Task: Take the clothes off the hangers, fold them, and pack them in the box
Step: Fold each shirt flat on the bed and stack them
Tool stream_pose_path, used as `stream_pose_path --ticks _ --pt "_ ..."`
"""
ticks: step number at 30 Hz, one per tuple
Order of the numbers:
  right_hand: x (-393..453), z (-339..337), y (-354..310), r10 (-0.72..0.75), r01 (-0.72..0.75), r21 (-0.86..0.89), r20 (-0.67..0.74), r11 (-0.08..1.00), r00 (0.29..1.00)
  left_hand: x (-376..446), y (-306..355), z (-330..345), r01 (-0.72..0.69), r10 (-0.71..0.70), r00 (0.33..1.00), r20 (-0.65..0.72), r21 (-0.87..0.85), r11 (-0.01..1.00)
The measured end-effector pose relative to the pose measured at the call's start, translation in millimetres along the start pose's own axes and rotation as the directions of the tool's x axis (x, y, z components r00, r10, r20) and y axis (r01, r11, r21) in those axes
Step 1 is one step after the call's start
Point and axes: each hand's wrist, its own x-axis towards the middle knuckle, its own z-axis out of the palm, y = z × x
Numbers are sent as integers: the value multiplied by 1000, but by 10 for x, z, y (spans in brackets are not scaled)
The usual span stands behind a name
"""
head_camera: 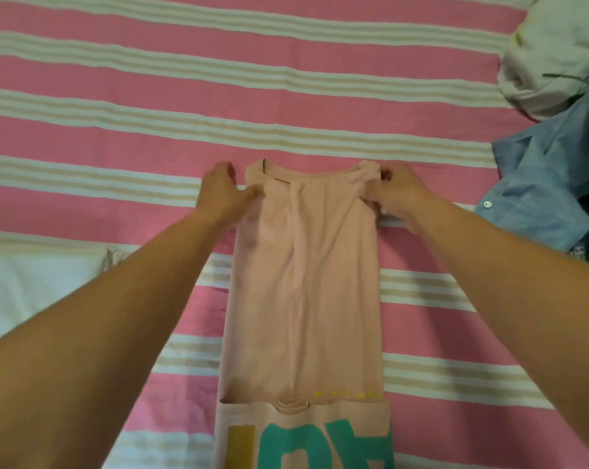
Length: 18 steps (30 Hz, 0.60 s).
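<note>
One garment in work: peach T-shirt point(303, 282), sides already folded in to a narrow strip, lengthwise on the striped bedsheet point(151, 106), neckline at the far end, printed teal and mustard letters at the near end.
Left hand point(223, 194): at the far left corner of the strip, thumb on the cloth, fingers loosely curled beside the edge; firm grip or mere touch, cannot tell.
Right hand point(399, 194): pinching the bunched far right corner near the shoulder.
Step, as judged: corners being gathered for the lengthwise fold; packing not yet begun.
Risk: lopsided lift if only the right corner is truly held, so the tucked sides slide open.
Risk: bunched right shoulder creased into the fold unless smoothed first.
Count: two hands, one shirt in work, one blue shirt point(540, 184) and one pale heap point(550, 52) at the right edge waiting.
Box and hangers: none in view.
</note>
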Motion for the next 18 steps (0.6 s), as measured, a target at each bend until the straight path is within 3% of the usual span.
stream_pose_path --ticks 5,8,10,12,15,18 --pt "8 87 -76 35 -37 90 19 995 999 294 79 10 121 -89 973 214 -145 982" --pt "-362 52 -216 -63 53 183 47 982 997 -12 58 -223 147 -5 953 303 -449 882" --pt "-766 -64 -228 -173 165 143 42 976 984 -367 54 -441 74 98 954 283 -540 838" --pt "-1175 -150 -91 -234 229 95 51 969 971 -795 1 -600 8 156 953 260 -536 844" --pt "-1692 -143 351 -254 264 -135 86 955 963 -1393 -330 -664 2 105 963 247 -399 917" --pt "-2088 -21 905 -157 187 -211 153 959 976 -1837 -738 -550 70 12 968 251 -315 947"
